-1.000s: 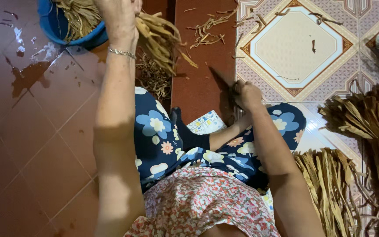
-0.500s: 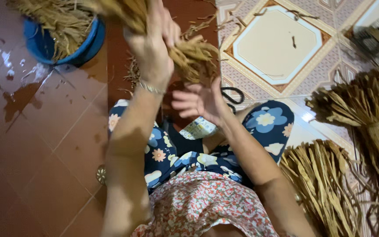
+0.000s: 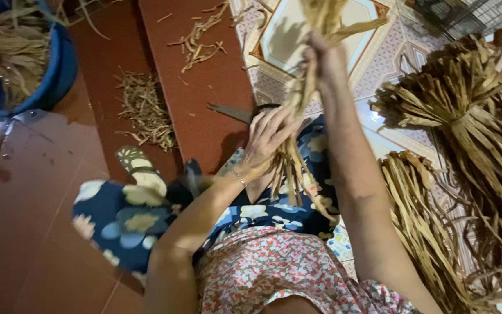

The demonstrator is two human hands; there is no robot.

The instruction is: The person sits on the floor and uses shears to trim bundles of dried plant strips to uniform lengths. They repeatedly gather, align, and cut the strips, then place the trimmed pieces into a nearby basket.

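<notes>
The right hand (image 3: pixel 323 55) grips the top of a bunch of dried strips (image 3: pixel 294 145), holding it upright (ends hanging over the lap) so the left hand (image 3: pixel 265 136), fingers loosely closed around it, can comb downward.

The bucket (image 3: pixel 53 75) is blue. The floor (image 3: pixel 24 232) is red-brown, and the tiles (image 3: pixel 390 52) are cream with an orange pattern. The trousers (image 3: pixel 117 224) are dark blue with pale flowers. The shirt (image 3: pixel 274 267) has small red flowers. The straw strips (image 3: pixel 472 151) are yellow-brown.

Home floor used as craft workspace, patterned tiles (image 3: pixel 379 52), dried fibre bundles (image 3: pixel 472 134), blue tub (image 3: pixel 59 70)
</notes>
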